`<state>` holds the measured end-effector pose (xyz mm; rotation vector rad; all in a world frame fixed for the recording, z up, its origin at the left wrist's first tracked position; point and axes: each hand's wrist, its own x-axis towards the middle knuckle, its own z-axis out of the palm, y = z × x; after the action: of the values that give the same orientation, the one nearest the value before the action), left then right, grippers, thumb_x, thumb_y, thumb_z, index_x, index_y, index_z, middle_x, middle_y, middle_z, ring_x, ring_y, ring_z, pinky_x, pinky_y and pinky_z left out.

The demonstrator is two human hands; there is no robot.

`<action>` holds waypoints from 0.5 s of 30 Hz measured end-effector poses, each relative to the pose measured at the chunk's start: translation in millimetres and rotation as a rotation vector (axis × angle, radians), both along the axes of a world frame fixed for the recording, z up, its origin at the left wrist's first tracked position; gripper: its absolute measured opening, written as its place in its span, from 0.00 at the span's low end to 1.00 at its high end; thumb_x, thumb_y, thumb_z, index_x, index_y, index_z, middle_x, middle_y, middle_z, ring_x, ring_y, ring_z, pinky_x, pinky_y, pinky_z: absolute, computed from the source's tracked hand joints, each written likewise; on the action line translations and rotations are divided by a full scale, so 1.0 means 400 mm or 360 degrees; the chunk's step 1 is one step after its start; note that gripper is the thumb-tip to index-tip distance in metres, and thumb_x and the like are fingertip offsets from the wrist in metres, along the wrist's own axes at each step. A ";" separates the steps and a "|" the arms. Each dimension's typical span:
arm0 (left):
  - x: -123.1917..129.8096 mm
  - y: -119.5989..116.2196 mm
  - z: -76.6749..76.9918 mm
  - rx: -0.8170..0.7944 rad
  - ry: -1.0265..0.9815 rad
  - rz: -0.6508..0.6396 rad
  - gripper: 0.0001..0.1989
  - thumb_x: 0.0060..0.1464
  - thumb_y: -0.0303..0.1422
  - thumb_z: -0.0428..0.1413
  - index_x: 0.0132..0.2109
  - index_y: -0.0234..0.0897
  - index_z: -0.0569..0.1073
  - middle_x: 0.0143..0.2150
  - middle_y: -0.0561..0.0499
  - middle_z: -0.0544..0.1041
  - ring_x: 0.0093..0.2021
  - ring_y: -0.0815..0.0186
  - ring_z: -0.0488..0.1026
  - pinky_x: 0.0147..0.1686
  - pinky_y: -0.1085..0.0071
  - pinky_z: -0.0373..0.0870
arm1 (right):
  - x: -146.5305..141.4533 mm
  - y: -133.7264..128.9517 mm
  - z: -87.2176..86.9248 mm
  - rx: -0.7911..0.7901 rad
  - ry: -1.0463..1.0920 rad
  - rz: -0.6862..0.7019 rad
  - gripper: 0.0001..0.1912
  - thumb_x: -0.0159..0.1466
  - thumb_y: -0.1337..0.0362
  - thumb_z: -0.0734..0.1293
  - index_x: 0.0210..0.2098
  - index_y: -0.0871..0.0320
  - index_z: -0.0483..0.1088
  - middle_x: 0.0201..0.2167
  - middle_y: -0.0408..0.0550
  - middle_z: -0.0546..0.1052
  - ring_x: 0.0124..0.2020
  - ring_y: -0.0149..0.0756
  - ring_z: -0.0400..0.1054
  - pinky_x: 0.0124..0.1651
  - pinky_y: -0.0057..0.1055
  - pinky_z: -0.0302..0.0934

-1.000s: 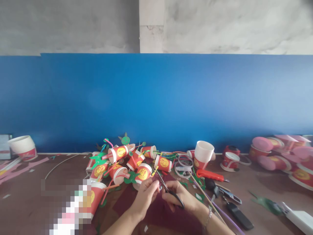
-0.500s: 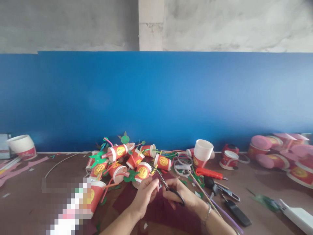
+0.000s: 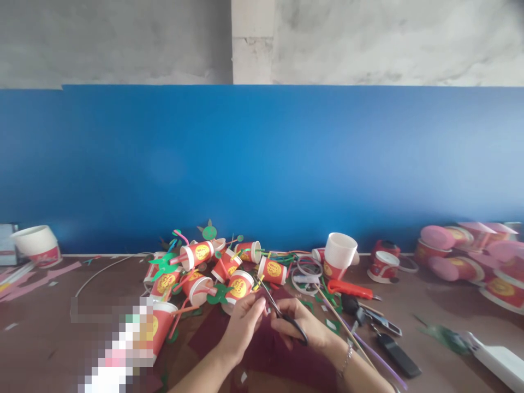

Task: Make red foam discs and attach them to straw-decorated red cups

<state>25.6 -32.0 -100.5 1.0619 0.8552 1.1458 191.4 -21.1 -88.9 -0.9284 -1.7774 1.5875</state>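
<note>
1. Maroon paper (image 3: 268, 352), 6 o'clock: likely light, limp; lift by edges.
2. Left hand (image 3: 245, 323), 9 o'clock: fingers pinched together, apparently on a small piece (image 3: 268, 310).
3. Right hand (image 3: 301, 323), 3 o'clock: fingers closed around scissors (image 3: 280, 313); probably rigid; grip handle loops.
4. Cups (image 3: 239, 287), 11 o'clock.

No wording can be read with certainty. Yellow roundels (image 3: 273, 269) bearing red marks stand on the red paper cups (image 3: 227, 267) piled near the centre and on a red-and-white cup (image 3: 489, 285) at the right edge; pale print (image 3: 48, 257) on the far-left cup (image 3: 35, 237) is too blurred.
</note>
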 end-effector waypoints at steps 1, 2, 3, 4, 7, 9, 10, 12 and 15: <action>0.000 0.000 0.001 0.0001 -0.0003 -0.0004 0.24 0.44 0.53 0.59 0.24 0.36 0.63 0.18 0.61 0.53 0.20 0.75 0.47 0.21 0.74 0.41 | 0.001 0.000 0.002 0.0006 -0.0014 0.0007 0.18 0.54 0.52 0.70 0.25 0.62 0.66 0.11 0.36 0.66 0.12 0.22 0.56 0.16 0.20 0.45; -0.001 0.001 0.002 -0.0001 0.0000 -0.0006 0.24 0.44 0.53 0.59 0.24 0.36 0.63 0.18 0.61 0.53 0.19 0.75 0.46 0.21 0.74 0.41 | 0.002 -0.001 0.004 0.0012 -0.0025 0.0013 0.18 0.55 0.52 0.70 0.24 0.62 0.66 0.11 0.36 0.66 0.12 0.22 0.56 0.16 0.20 0.45; -0.001 0.001 0.004 -0.0008 0.0003 -0.0012 0.24 0.44 0.52 0.60 0.24 0.36 0.63 0.17 0.62 0.53 0.19 0.75 0.46 0.21 0.74 0.40 | 0.003 -0.001 0.006 0.0014 -0.0031 0.0017 0.18 0.55 0.52 0.70 0.24 0.61 0.66 0.12 0.36 0.66 0.12 0.22 0.56 0.17 0.20 0.46; -0.002 0.000 0.006 -0.0018 0.0008 -0.0024 0.24 0.43 0.52 0.60 0.24 0.37 0.62 0.17 0.62 0.52 0.19 0.75 0.46 0.21 0.74 0.40 | 0.005 -0.001 0.008 0.0014 -0.0033 0.0022 0.18 0.55 0.52 0.70 0.24 0.61 0.66 0.12 0.37 0.66 0.13 0.22 0.57 0.17 0.20 0.46; -0.002 -0.002 0.013 -0.0064 -0.0015 -0.0068 0.25 0.41 0.52 0.61 0.23 0.37 0.61 0.18 0.61 0.54 0.20 0.75 0.47 0.21 0.75 0.41 | 0.009 -0.001 0.007 0.0011 -0.0051 0.0035 0.18 0.56 0.52 0.69 0.25 0.61 0.66 0.13 0.37 0.67 0.13 0.23 0.58 0.18 0.19 0.47; -0.003 -0.005 0.015 -0.0104 -0.0036 -0.0075 0.25 0.40 0.51 0.62 0.23 0.37 0.60 0.18 0.61 0.55 0.20 0.75 0.47 0.21 0.76 0.42 | 0.013 0.001 0.003 0.0008 -0.0063 0.0044 0.18 0.56 0.52 0.69 0.25 0.61 0.66 0.12 0.37 0.67 0.13 0.22 0.57 0.17 0.19 0.47; -0.004 -0.006 0.016 -0.0126 -0.0036 -0.0068 0.25 0.40 0.51 0.62 0.23 0.37 0.59 0.18 0.61 0.55 0.20 0.76 0.47 0.21 0.76 0.42 | 0.014 0.001 0.002 0.0004 -0.0061 0.0054 0.18 0.56 0.52 0.69 0.25 0.61 0.66 0.12 0.37 0.67 0.13 0.22 0.57 0.17 0.19 0.47; -0.005 -0.007 0.015 -0.0159 -0.0022 -0.0056 0.25 0.40 0.51 0.62 0.23 0.37 0.59 0.17 0.62 0.54 0.19 0.76 0.47 0.21 0.76 0.42 | 0.017 0.003 -0.001 -0.0010 -0.0041 0.0081 0.17 0.56 0.53 0.69 0.25 0.61 0.66 0.12 0.37 0.67 0.13 0.23 0.59 0.17 0.19 0.48; -0.006 -0.005 0.011 -0.0168 -0.0021 -0.0065 0.25 0.40 0.51 0.62 0.22 0.37 0.59 0.17 0.62 0.53 0.18 0.76 0.46 0.20 0.76 0.40 | 0.017 0.006 -0.005 -0.0022 -0.0032 0.0107 0.16 0.56 0.54 0.69 0.25 0.61 0.65 0.13 0.38 0.68 0.14 0.23 0.59 0.18 0.18 0.48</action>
<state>23.1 -34.2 -96.0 0.9799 0.8703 1.0613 198.3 -18.8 -90.7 -0.9027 -1.8312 1.6399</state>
